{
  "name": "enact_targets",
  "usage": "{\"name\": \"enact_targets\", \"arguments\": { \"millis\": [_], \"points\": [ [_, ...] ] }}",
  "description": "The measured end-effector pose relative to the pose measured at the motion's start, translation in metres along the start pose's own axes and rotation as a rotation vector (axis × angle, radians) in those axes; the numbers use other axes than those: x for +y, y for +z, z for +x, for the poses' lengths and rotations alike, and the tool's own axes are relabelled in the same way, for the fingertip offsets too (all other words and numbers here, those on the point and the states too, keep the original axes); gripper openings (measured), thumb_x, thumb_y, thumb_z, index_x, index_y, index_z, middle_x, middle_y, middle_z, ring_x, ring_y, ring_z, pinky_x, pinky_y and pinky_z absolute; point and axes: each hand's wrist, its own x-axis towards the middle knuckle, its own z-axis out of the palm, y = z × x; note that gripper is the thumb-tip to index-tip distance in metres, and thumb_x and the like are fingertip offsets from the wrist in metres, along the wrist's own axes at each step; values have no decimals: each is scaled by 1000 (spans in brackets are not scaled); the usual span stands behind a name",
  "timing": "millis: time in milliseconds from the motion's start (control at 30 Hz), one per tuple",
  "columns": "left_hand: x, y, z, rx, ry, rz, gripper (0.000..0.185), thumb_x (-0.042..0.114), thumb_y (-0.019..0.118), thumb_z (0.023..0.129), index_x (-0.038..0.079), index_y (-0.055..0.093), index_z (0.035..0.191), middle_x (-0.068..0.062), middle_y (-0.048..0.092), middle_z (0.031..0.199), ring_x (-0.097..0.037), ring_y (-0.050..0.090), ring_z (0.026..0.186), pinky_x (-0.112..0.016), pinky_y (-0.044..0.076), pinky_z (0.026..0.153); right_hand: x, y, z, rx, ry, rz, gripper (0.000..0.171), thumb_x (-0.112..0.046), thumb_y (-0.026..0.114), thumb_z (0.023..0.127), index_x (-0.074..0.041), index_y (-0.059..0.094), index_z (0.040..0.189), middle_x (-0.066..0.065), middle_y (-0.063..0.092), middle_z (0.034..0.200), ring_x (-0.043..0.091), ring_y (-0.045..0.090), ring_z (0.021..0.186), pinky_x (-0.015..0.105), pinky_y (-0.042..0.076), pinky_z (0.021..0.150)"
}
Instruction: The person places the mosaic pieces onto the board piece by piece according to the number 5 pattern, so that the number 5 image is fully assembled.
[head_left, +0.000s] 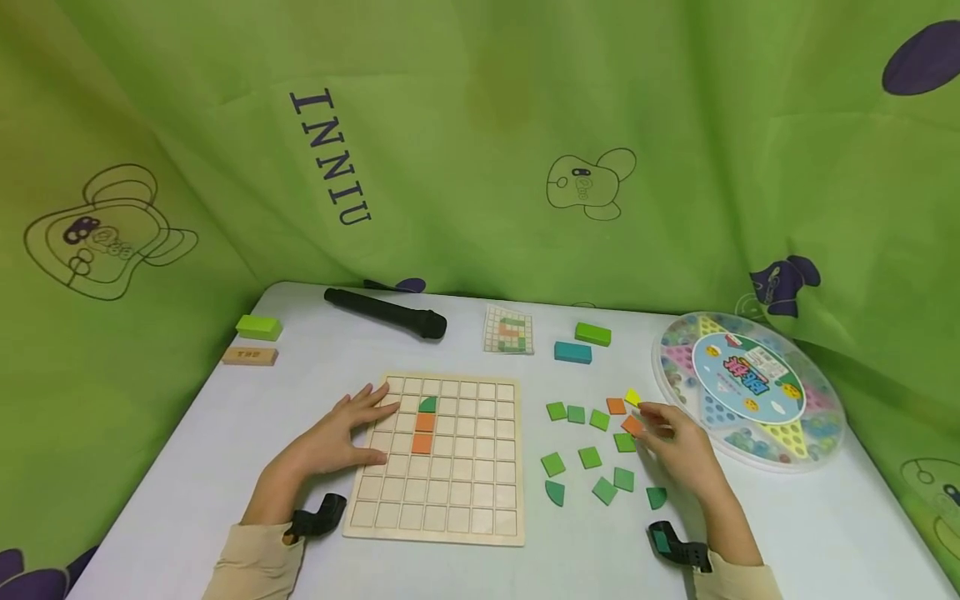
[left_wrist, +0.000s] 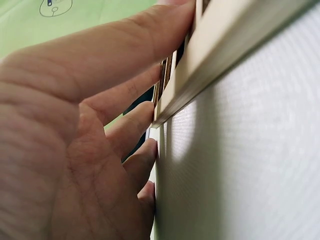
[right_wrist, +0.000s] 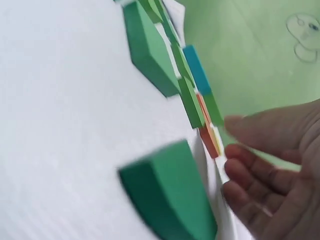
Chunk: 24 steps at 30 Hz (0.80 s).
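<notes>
My left hand rests with spread fingers on the left edge of a wooden grid board. In the left wrist view, thumb and fingertips touch the side of the board. A green quarter-circle tile sits in one board cell, above two orange square tiles in the same column. My right hand hovers at the loose tiles, fingers loosely bent beside an orange tile and a yellow tile. The right wrist view shows thumb and fingertips apart, with nothing between them.
Several green square tiles and green quarter-circles lie right of the board. Behind are a pattern card, a black microphone, a teal block and green blocks. A round marble game box stands at right.
</notes>
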Motion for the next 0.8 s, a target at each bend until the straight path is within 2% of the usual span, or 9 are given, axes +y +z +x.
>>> {"name": "enact_targets", "arguments": {
  "millis": [167,333,433,567,667,800],
  "points": [
    [-2,-1,-2,1,-6,6,79,39,78,74,9,48,140,-18,26,154,-44,13,143,-63,7,113,5,1,1,-40,6,-48,38,-11,68,86,0,60,122,17,59,114,31,58,103,41,52,87],
    [-1,-1,-3,7,-23,-9,78,38,78,74,10,47,140,-16,25,155,-42,12,144,-61,6,114,9,5,5,-15,-8,-79,33,-15,68,87,-3,63,117,14,57,110,25,56,98,31,49,82],
    [1,0,-3,7,-32,-22,78,36,78,74,11,47,140,-15,24,156,-41,12,144,-60,5,115,11,6,6,1,-5,-96,31,-13,67,87,-3,63,116,15,58,109,26,57,98,35,50,82],
    [2,1,-3,2,-40,-25,78,35,78,74,10,47,140,-15,24,156,-41,11,144,-61,5,115,8,5,3,7,22,-91,32,-12,66,87,-2,61,117,18,59,111,32,58,100,47,50,85],
    [2,0,-3,-1,-35,-14,78,36,78,74,10,47,140,-15,24,156,-41,12,144,-60,6,115,0,2,1,22,39,-57,32,-14,64,89,-2,60,119,20,58,115,35,56,103,51,48,87],
    [2,-1,-2,-6,-26,-2,78,37,78,74,11,47,140,-14,24,156,-40,13,144,-60,6,115,-16,4,-2,63,0,-26,30,-15,63,91,-5,60,119,15,59,116,31,57,104,43,50,89]
  ]
}}
